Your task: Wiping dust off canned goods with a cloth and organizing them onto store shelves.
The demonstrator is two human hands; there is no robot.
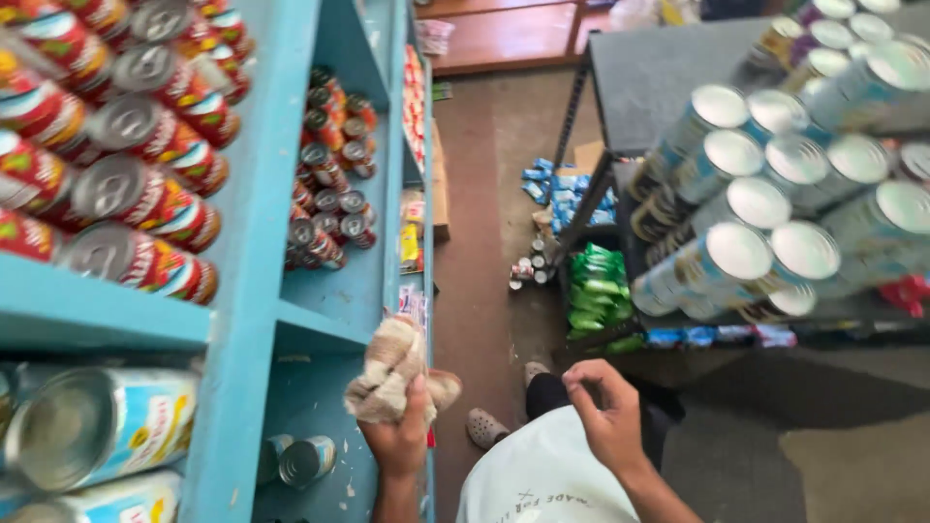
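My left hand [400, 433] grips a crumpled beige and brown cloth [392, 369] in front of the light blue shelf unit [254, 232], near the edge of a lower shelf. My right hand [605, 412] hangs above my white shirt, fingers curled loosely with the fingertips pinched together, and I see nothing in it. Red cans [136, 145] lie stacked on the upper left shelf. Smaller red cans [327, 184] are piled in the compartment straight above the cloth.
Blue and white cans [92, 426] lie on the lower left shelf, and one small can [307, 459] sits below the cloth. A dark metal rack [678, 77] on the right carries light blue cans [775, 213]. Green packets [596, 291], blue packets and small cans lie on the aisle floor.
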